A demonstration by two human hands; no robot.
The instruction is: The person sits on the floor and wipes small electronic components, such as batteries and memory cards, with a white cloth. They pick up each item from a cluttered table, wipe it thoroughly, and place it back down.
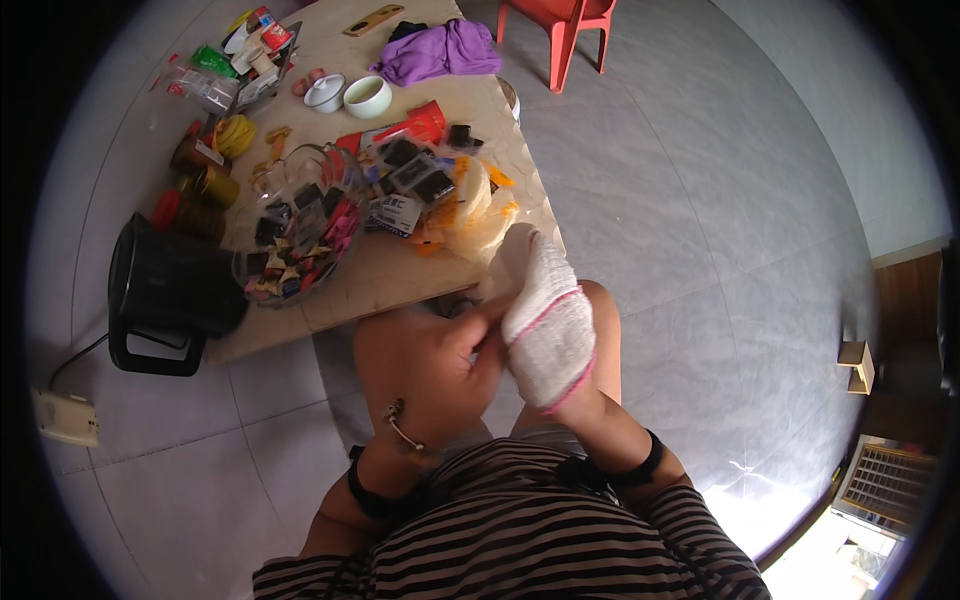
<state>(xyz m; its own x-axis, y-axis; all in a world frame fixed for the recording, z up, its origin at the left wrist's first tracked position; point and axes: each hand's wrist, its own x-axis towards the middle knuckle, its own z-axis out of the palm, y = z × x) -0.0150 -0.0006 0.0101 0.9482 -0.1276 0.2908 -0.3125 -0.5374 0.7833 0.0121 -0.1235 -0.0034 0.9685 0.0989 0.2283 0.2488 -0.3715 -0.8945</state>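
A white sock with pink seam lines covers my right hand down to the wrist. Only the wrist shows below its edge, so the fingers inside are hidden. My left hand, slightly blurred and with a bracelet on the wrist, grips the side of the sock between thumb and fingers. Both hands are above my lap at the near edge of the table. Just beyond the sock lie pale round items in orange-printed clear wrappers.
Left on the table are a black electric kettle and a clear glass bowl of wrapped snacks. Farther back stand a lidded white cup, a pale green cup and a purple cloth. A red plastic chair stands beyond.
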